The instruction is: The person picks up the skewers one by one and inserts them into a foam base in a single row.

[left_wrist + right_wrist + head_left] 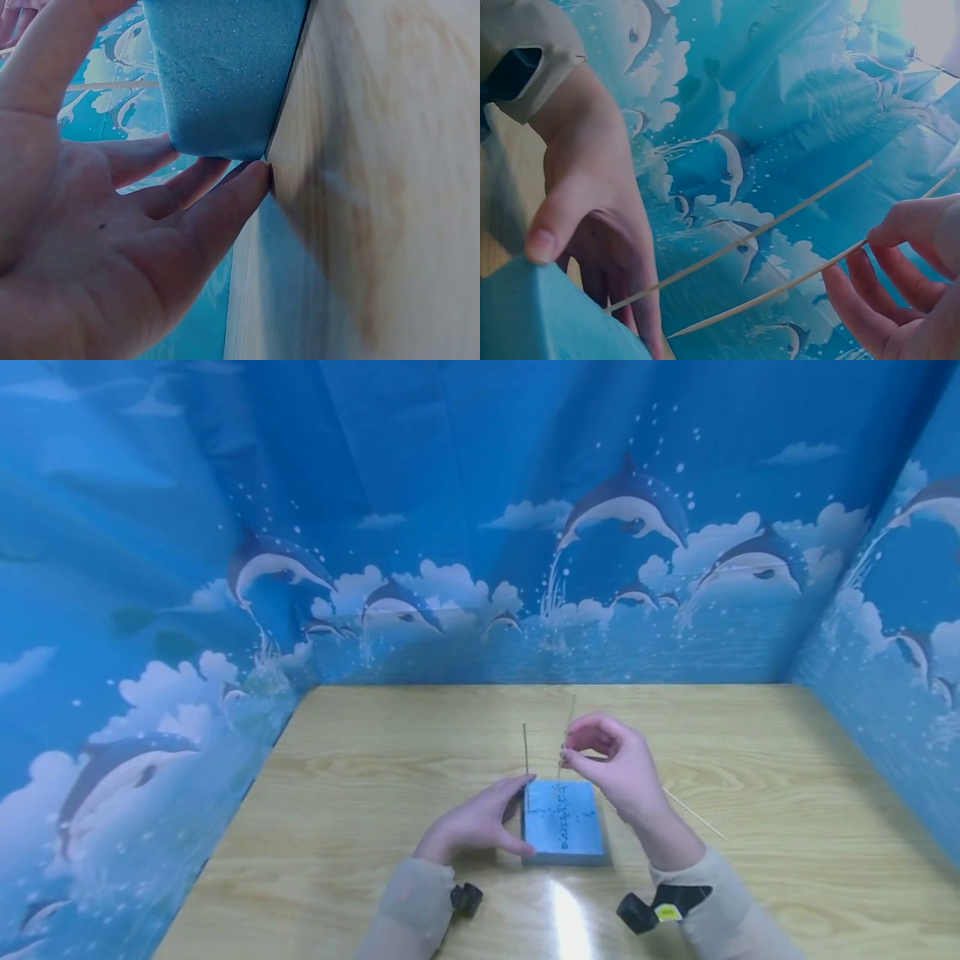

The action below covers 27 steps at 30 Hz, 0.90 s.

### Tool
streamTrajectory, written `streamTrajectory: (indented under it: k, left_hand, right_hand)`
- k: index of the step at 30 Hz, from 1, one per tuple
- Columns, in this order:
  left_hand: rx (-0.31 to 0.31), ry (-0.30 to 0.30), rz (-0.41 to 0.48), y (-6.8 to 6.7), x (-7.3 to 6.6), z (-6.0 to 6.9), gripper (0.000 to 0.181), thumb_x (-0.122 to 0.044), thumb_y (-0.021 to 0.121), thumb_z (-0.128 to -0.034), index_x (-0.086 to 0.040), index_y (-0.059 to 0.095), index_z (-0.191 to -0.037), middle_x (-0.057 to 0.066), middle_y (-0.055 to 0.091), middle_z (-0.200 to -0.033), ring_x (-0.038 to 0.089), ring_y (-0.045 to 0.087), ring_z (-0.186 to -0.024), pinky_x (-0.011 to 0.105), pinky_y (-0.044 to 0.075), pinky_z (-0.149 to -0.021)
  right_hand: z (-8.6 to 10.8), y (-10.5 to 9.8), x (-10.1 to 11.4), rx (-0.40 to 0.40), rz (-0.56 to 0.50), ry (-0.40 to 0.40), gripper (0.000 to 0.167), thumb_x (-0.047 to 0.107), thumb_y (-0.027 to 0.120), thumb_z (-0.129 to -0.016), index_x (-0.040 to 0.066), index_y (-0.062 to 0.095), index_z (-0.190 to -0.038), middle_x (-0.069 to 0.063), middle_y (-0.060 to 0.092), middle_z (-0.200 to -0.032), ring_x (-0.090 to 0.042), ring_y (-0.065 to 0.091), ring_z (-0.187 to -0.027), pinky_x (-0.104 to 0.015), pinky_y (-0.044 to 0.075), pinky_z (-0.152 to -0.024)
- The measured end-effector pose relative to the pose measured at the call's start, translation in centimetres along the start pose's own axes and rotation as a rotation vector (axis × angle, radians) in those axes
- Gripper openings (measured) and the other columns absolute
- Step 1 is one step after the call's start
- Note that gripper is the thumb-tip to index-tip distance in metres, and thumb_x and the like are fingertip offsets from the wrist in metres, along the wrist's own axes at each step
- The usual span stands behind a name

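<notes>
A light blue foam block (542,831) lies on the table, its top dotted with small dark holes in a rough cross. My left hand (476,822) grips the block at its left side, thumb at the near corner and fingers at the far one; the left wrist view shows those fingers (217,214) against its side. One thin wooden skewer (525,747) stands upright at the block's far left corner. Between thumb and fingertips my right hand (618,768) pinches a second skewer (772,298), pointed end down by the block's far edge. Whether that point touches the foam I cannot tell.
Another thin skewer (697,816) lies on the wooden table (360,760), right of my right hand. Blue dolphin-printed sheeting (465,527) rises behind the table and along both sides. Dark wrist cameras (637,912) sit at the cuffs.
</notes>
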<state>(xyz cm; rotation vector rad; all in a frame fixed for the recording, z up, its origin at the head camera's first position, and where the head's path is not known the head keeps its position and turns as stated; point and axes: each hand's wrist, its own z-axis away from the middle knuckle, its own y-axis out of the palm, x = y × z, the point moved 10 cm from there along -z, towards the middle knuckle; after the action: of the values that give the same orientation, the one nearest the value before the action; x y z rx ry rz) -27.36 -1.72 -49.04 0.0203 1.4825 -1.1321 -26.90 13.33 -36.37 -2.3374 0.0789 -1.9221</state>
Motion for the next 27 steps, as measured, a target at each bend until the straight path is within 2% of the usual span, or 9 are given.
streamTrajectory:
  k: [7, 14, 21, 27]
  left_hand:
    - [-0.001, 0.041, 0.016, 0.1, -0.2, 0.1, 0.113, -0.031, 0.089, -0.0692, -0.008, 0.022, -0.157, 0.008, 0.029, -0.162, 0.023, 0.032, -0.148, 0.036, 0.029, -0.122]
    - [0.004, 0.028, 0.004, -0.2, -0.2, 0.0, 0.113, -0.033, 0.089, -0.0697, -0.009, 0.021, -0.158, 0.009, 0.028, -0.162, 0.024, 0.033, -0.147, 0.038, 0.032, -0.121]
    - [0.006, 0.047, -0.030, -0.3, -0.5, -0.3, 0.112, -0.035, 0.088, -0.0709, -0.009, 0.021, -0.158, 0.010, 0.031, -0.161, 0.024, 0.035, -0.146, 0.037, 0.034, -0.120]
    - [0.009, 0.043, -0.019, 0.0, -0.5, 0.0, 0.112, -0.034, 0.088, -0.0705, -0.007, 0.022, -0.157, 0.011, 0.032, -0.160, 0.025, 0.036, -0.146, 0.037, 0.034, -0.120]
  right_hand:
    - [0.1, 1.5, -0.6, 0.040, 0.055, -0.024, 0.026, -0.006, 0.071, -0.083, -0.005, 0.063, -0.107, -0.019, 0.068, -0.095, -0.017, 0.069, -0.086, -0.030, 0.063, -0.077]
    - [0.0, 2.2, -1.2, 0.054, 0.117, -0.015, 0.026, -0.004, 0.072, -0.083, -0.003, 0.064, -0.107, -0.014, 0.070, -0.094, -0.010, 0.068, -0.087, -0.026, 0.062, -0.079]
    - [-0.1, 2.3, -1.5, 0.063, 0.115, 0.002, 0.024, -0.004, 0.072, -0.083, -0.002, 0.064, -0.106, -0.015, 0.070, -0.094, -0.011, 0.068, -0.087, -0.026, 0.062, -0.079]
    - [0.1, 2.4, -1.8, 0.059, 0.118, 0.020, 0.025, -0.002, 0.072, -0.083, -0.002, 0.065, -0.107, -0.016, 0.071, -0.096, -0.011, 0.069, -0.089, -0.025, 0.061, -0.082]
